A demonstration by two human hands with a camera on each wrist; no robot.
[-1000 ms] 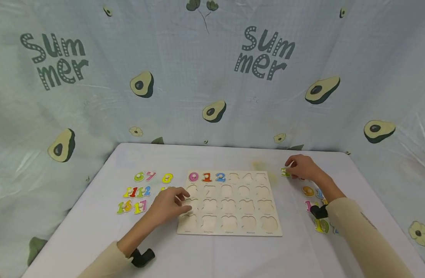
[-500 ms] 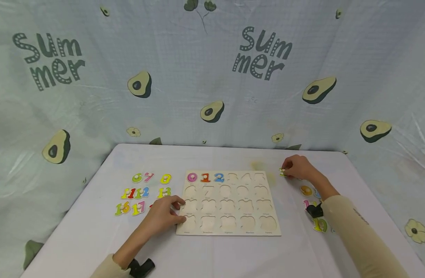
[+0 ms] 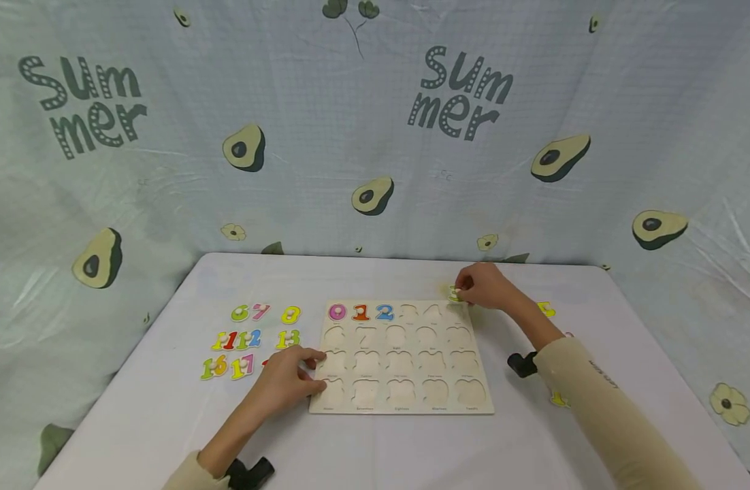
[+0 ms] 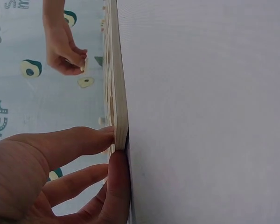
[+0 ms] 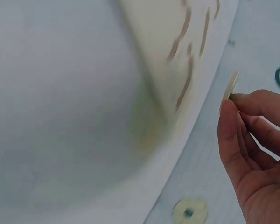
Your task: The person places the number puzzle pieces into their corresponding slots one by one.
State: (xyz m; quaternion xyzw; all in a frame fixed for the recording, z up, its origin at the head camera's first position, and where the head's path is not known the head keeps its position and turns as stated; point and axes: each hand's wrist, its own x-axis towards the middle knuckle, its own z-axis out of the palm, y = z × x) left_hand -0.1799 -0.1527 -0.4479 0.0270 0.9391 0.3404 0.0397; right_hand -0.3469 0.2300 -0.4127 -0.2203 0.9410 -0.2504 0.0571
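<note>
In the head view, my right hand [image 3: 482, 286] pinches a green number 3 puzzle piece [image 3: 453, 294] over the far right corner of the wooden number board [image 3: 381, 403]. The right wrist view shows that piece [image 5: 230, 88] edge-on between thumb and fingertips. My left hand [image 3: 283, 381] touches the board's left side with spread thumb and fingers. Close up in the left wrist view, those fingertips are right at the board's edge [image 4: 119, 93]. A pink 0 [image 3: 337, 312], a red 1 [image 3: 361, 313] and a blue 2 [image 3: 384, 312] sit in the board's top row.
Left of the board lie several number pieces, among them a yellow 8 [image 3: 291, 314], an 11 [image 3: 224, 341] and a 17 [image 3: 242, 367]. On the right a yellow 5 [image 3: 545, 309] shows; my right forearm hides most pieces there. A printed curtain [image 3: 314, 136] hangs behind the table [image 3: 399, 452].
My right hand has picked up the 3 from the table on the right and carried it left to the board's far corner. My left hand has moved slightly nearer along the board's left edge.
</note>
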